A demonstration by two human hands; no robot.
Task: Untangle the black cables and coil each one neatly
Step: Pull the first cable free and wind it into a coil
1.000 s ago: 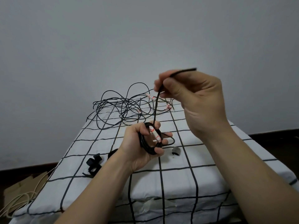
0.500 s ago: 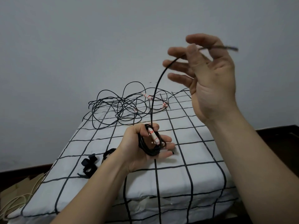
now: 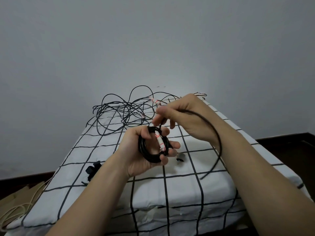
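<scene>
left hand held the small black coil above the bed. right hand, blurred, probably pinched the free tail. cable looked light and springy; judged best gripped across all loops. other cables lay tangled at the far end.

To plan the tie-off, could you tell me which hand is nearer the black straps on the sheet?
Left. The left hand, gripping the coil, is right of the black straps; the right hand, pinching the loose cable, is farther right and back.
</scene>
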